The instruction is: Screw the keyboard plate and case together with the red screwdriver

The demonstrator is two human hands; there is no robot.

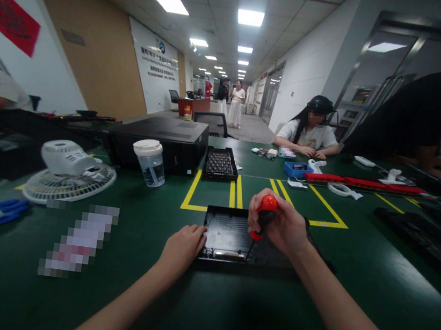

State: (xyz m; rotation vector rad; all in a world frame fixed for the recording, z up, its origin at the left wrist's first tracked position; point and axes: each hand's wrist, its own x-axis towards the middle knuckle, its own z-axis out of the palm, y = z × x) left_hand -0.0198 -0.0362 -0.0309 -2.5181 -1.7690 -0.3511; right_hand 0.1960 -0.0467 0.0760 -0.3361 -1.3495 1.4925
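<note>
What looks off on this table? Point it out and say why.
The white fan at the left lies flat, its round grille down on the green table, where a fan would normally stand upright, so it looks odd. I see no spill, and nothing about the screwdriver in the right hand looks amiss.

From afar I log a dark-green tabletop (185,312) marked with yellow lines (198,208), bearing a shallow rectangular black plastic casing (224,233), white round-grilled fan (69,158), clear white-lidded cup (152,168), bulky black box (175,140), small blue plastic box (291,170).
</note>
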